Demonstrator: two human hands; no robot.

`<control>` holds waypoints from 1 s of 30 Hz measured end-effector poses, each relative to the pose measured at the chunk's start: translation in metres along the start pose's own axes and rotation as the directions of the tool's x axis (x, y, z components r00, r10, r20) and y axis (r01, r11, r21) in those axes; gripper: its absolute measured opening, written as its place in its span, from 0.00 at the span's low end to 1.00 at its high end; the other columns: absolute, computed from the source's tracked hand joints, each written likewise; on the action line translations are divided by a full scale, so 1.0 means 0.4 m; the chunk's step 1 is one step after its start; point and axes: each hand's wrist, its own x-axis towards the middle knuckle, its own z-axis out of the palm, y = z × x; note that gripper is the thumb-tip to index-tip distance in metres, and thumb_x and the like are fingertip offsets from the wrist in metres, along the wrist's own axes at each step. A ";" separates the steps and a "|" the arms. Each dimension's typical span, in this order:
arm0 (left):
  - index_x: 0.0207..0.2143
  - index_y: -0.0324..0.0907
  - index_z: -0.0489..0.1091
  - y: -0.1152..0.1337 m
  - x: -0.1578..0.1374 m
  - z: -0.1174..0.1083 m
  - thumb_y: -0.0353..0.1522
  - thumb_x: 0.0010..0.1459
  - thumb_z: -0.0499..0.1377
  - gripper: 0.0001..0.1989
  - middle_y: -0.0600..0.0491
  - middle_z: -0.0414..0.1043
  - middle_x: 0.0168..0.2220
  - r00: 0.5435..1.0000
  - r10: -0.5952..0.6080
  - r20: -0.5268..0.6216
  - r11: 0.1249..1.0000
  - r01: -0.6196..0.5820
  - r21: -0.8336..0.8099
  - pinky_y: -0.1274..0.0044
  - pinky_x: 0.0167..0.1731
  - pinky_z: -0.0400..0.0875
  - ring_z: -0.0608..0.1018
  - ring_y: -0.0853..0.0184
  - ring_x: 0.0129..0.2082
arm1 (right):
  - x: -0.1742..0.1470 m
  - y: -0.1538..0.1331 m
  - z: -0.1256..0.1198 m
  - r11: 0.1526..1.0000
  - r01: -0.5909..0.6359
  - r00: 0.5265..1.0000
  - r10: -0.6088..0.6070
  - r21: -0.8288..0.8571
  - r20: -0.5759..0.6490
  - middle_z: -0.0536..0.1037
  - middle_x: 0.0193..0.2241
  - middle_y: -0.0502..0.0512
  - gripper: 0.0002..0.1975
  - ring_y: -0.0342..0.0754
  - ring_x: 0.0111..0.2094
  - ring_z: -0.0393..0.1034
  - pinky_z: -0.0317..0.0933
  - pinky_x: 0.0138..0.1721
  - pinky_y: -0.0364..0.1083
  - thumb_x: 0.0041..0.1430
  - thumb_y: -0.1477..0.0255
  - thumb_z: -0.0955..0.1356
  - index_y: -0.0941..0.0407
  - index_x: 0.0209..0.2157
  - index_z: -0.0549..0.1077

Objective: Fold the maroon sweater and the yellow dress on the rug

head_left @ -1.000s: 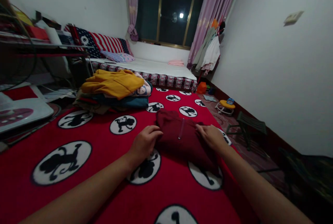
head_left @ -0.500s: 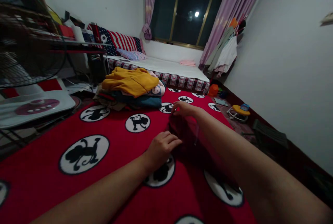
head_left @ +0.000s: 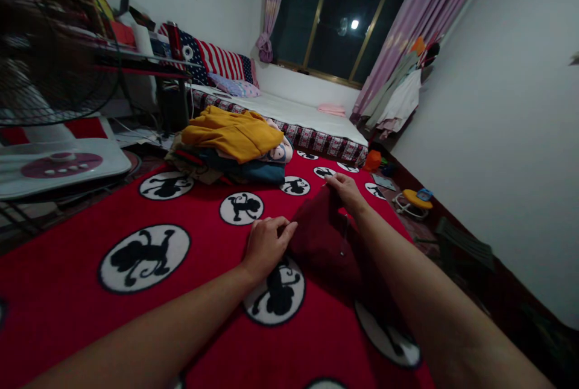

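A dark red garment (head_left: 325,244) with a pale drawstring hanging from it lies on the red blanket (head_left: 217,335), which is patterned with black monkeys in white circles. With its fingers closed, my left hand (head_left: 269,241) pinches the garment's left edge, low against the blanket. My right hand (head_left: 346,190) grips the upper corner and holds it raised, so the cloth is drawn out between both hands. Part of the garment is hidden behind my right forearm. Beyond my left hand sits a pile of folded clothes with a mustard-yellow garment (head_left: 233,132) on top.
At the left stands an electric fan (head_left: 63,163) beside a cluttered desk (head_left: 140,72). A bed (head_left: 289,108) with pillows runs below the window. Along the right wall are hanging clothes (head_left: 400,105), a yellow-topped stool (head_left: 416,199) and a dark folding chair (head_left: 464,244).
My right hand has moved to the right and slightly up, pulling the garment's corner with it. The left hand has shifted slightly left and up, and the cloth between them is more spread.
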 end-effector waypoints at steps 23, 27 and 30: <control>0.48 0.43 0.71 -0.002 -0.018 0.026 0.36 0.65 0.48 0.15 0.49 0.72 0.51 0.852 0.428 0.302 0.893 -0.451 0.005 0.70 0.52 0.68 0.74 0.63 0.51 | -0.065 0.064 0.075 0.800 0.116 0.920 0.136 -0.588 0.366 0.47 0.67 0.59 0.33 0.62 0.67 0.37 0.36 0.60 0.69 0.64 0.49 0.52 0.53 0.64 0.54; 0.46 0.44 0.72 -0.014 -0.015 0.029 0.38 0.65 0.48 0.16 0.50 0.74 0.50 0.869 0.395 0.297 0.912 -0.411 -0.011 0.70 0.52 0.68 0.74 0.62 0.50 | -0.102 0.049 0.038 0.905 0.195 0.950 -0.079 -0.378 0.301 0.62 0.62 0.57 0.25 0.55 0.63 0.52 0.46 0.61 0.60 0.64 0.57 0.59 0.52 0.60 0.62; 0.45 0.45 0.72 -0.016 -0.017 0.029 0.39 0.64 0.49 0.16 0.51 0.74 0.49 0.870 0.397 0.292 0.913 -0.407 -0.029 0.71 0.52 0.68 0.75 0.62 0.50 | -0.164 0.050 -0.046 0.945 0.233 0.972 -0.230 -0.228 0.041 0.74 0.52 0.53 0.17 0.47 0.53 0.67 0.57 0.55 0.47 0.63 0.66 0.61 0.52 0.52 0.71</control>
